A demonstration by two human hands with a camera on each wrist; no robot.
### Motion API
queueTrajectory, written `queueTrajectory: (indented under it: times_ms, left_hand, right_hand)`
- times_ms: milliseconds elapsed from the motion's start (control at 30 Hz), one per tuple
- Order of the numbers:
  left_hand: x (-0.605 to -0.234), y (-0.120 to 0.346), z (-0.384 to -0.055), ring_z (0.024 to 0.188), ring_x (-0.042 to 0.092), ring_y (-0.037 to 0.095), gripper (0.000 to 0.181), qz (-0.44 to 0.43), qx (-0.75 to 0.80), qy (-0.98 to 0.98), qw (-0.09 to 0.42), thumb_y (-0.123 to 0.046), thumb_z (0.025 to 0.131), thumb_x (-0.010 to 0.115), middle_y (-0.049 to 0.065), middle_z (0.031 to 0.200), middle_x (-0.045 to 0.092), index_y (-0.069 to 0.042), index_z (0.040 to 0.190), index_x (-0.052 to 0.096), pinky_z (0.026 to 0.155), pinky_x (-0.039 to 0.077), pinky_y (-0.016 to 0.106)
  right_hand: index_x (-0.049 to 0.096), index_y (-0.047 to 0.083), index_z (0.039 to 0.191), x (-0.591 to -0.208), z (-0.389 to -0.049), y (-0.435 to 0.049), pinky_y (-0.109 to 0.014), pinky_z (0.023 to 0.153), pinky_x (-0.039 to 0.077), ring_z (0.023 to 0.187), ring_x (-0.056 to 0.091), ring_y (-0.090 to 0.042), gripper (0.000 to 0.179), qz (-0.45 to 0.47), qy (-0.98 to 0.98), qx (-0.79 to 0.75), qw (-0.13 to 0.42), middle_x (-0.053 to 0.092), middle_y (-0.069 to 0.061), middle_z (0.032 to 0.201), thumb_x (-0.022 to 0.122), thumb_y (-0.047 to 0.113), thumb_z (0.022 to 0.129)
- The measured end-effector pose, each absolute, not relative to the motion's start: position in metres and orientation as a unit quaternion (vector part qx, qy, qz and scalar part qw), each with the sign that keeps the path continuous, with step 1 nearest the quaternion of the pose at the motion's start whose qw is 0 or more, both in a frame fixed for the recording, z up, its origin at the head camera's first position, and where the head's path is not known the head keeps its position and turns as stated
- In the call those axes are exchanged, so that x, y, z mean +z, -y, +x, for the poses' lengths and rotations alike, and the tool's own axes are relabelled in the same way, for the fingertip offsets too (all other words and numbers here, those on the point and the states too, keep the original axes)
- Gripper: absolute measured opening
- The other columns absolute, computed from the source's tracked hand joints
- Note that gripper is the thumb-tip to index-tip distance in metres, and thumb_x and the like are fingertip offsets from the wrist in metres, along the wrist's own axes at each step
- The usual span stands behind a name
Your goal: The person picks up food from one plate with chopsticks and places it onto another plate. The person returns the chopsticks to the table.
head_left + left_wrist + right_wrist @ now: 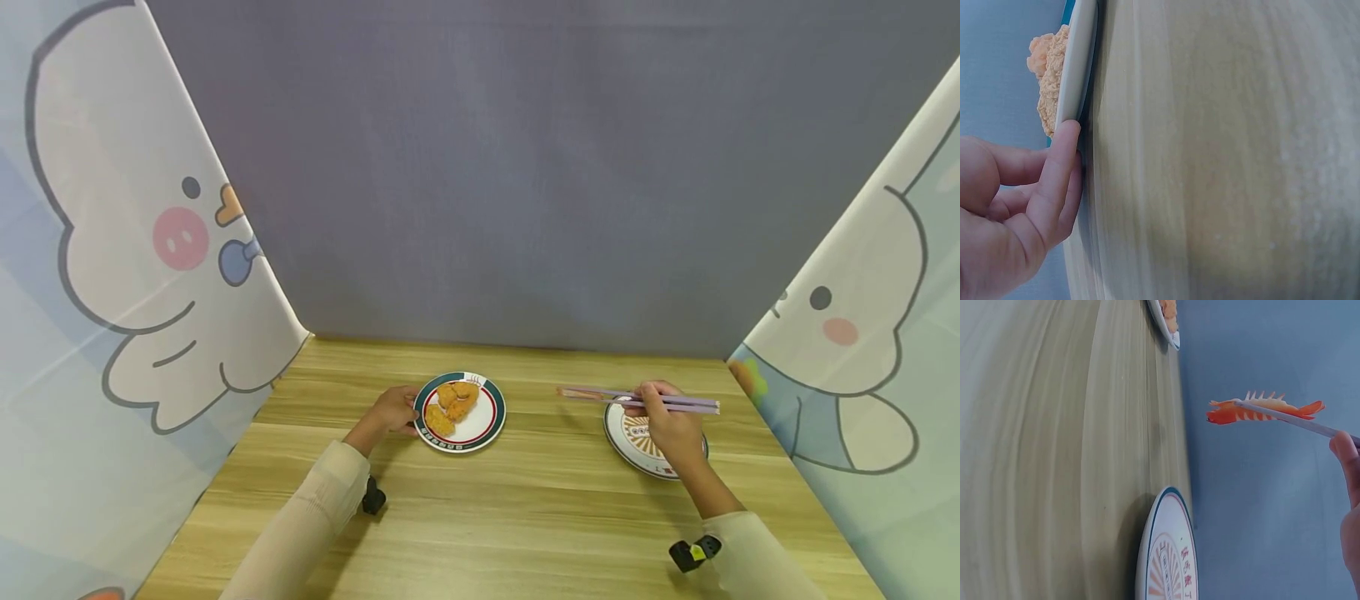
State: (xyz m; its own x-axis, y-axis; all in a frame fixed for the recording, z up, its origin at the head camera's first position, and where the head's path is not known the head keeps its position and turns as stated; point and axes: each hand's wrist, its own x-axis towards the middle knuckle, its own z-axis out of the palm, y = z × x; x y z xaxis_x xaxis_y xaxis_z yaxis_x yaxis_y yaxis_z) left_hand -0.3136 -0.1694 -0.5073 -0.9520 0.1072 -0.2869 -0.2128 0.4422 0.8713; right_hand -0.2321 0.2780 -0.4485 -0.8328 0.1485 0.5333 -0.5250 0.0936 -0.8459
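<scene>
At the rim of a green-bordered plate (489,412), my left hand (393,409) pinches the edge between thumb and fingers. Several golden fried chicken pieces (438,420) lie on that plate, mostly on its left half. My right hand (670,427) holds a pair of purple chopsticks (690,403) that point left. Between their tips is an orange-red shrimp (1229,414) with pale legs, held up above the table. Under the right hand sits a second plate (624,435), white with a printed sunburst and red lettering, partly hidden by the hand and wrist.
Both plates stand on a wood-grain table (495,525). A grey curtain (510,183) hangs along its back edge. Cartoon-printed sheets (180,358) flank the table on the left and right. Black wrist devices (373,496) show near both sleeves.
</scene>
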Motion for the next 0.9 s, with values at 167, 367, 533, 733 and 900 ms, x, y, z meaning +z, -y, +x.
queueTrajectory:
  times_ms: [167,367,533,733,900]
  left_hand:
    - [-0.508,0.169,-0.314,0.081,0.067,0.023,0.054,-0.029,0.526,-0.836,0.151,0.014,0.092,0.052,0.027,0.121,0.059,0.005,0.145,0.049,0.064,0.068,0.032]
    - [-0.506,0.169,-0.313,0.081,0.068,0.023,0.054,-0.034,0.519,-0.840,0.152,0.013,0.092,0.053,0.028,0.125,0.059,0.004,0.145,0.049,0.064,0.068,0.031]
    - [-0.506,0.169,-0.314,0.082,0.068,0.024,0.055,-0.031,0.516,-0.842,0.156,0.013,0.092,0.054,0.029,0.126,0.057,0.005,0.146,0.048,0.065,0.068,0.031]
    - [-0.508,0.170,-0.315,0.082,0.068,0.023,0.054,-0.030,0.518,-0.840,0.155,0.012,0.093,0.054,0.028,0.125,0.058,0.004,0.146,0.048,0.065,0.068,0.031]
    - [-0.508,0.171,-0.315,0.083,0.068,0.024,0.052,-0.026,0.516,-0.842,0.154,0.012,0.094,0.055,0.028,0.122,0.058,0.004,0.145,0.049,0.065,0.068,0.032]
  right_hand:
    - [0.054,-0.032,0.092,-0.451,-0.227,-0.288,-0.021,0.057,0.063,0.061,0.073,-0.007,0.032,0.109,0.675,0.678,0.269,0.074,0.001,0.075,0.047,-0.002,0.103]
    - [0.066,-0.014,0.088,-0.456,-0.222,-0.302,-0.023,0.057,0.064,0.063,0.074,-0.009,0.025,0.090,0.654,0.694,0.288,0.072,0.000,0.078,0.050,-0.001,0.103]
    - [0.068,-0.007,0.085,-0.461,-0.218,-0.312,-0.022,0.056,0.063,0.061,0.073,-0.009,0.025,0.067,0.650,0.692,0.307,0.072,-0.002,0.077,0.051,-0.001,0.102]
    - [0.062,-0.018,0.085,-0.465,-0.214,-0.321,-0.022,0.053,0.062,0.058,0.073,-0.011,0.026,0.059,0.634,0.702,0.320,0.071,-0.003,0.074,0.051,-0.002,0.102]
    - [0.069,0.000,0.082,-0.466,-0.210,-0.328,-0.022,0.053,0.062,0.058,0.073,-0.011,0.027,0.040,0.627,0.707,0.326,0.071,-0.003,0.073,0.051,-0.002,0.101]
